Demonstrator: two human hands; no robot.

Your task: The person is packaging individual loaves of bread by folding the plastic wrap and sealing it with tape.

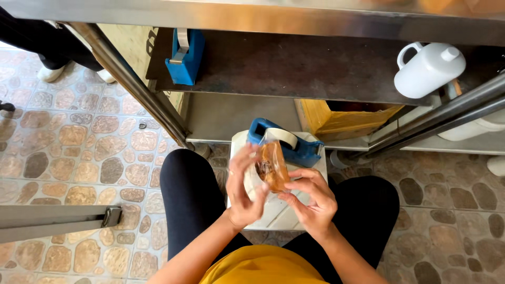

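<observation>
Both hands hold a small clear plastic bag (272,165) with a brown baked item inside, raised above my lap. My left hand (243,184) cups its left side, fingers curled over the top. My right hand (310,197) pinches the lower right edge. Just behind the bag stands a blue tape dispenser (297,147) with a white roll, on a white stool-like box (276,213) between my knees.
A second blue tape dispenser (185,55) sits on the dark metal shelf (294,66). A white plastic jug (428,68) lies at right, a yellow-taped carton (344,118) below it. Another person's feet (52,71) stand on the stone-pattern floor at upper left. A metal bar (58,221) juts in at left.
</observation>
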